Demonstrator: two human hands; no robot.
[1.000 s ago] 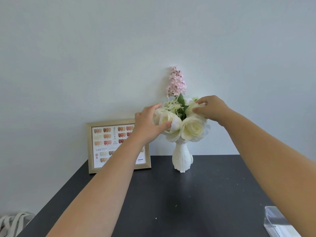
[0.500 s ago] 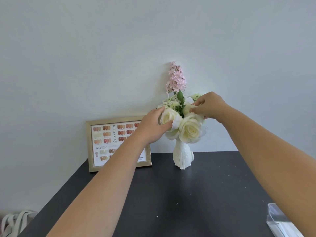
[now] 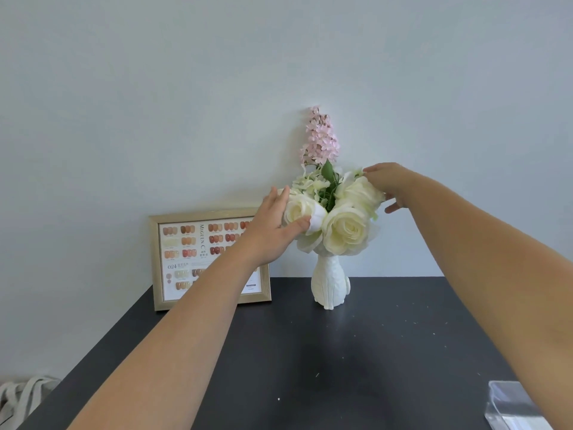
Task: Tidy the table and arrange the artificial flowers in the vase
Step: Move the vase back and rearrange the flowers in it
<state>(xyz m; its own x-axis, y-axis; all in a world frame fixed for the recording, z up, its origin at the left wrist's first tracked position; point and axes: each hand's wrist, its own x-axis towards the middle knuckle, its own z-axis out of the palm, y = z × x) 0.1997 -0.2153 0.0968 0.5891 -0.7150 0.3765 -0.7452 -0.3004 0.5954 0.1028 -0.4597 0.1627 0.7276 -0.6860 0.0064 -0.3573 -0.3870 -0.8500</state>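
Note:
A white ribbed vase (image 3: 330,283) stands at the back of the black table (image 3: 310,361), against the wall. It holds several cream roses (image 3: 345,228), pale green blossoms and a tall pink flower spike (image 3: 319,138). My left hand (image 3: 273,228) cups the left rose (image 3: 297,211), thumb under it and fingers behind. My right hand (image 3: 387,184) rests on the upper right rose (image 3: 356,190), fingertips curled over its top.
A gold-framed colour chart (image 3: 198,259) leans on the wall left of the vase. A clear plastic box (image 3: 517,408) sits at the table's near right corner. Beige cloth straps (image 3: 21,395) lie below the table's left edge. Small white specks dot the tabletop.
My right hand has slid from the middle of the bunch out to the upper right rose. My left hand stays on the left rose, spreading the blooms apart.

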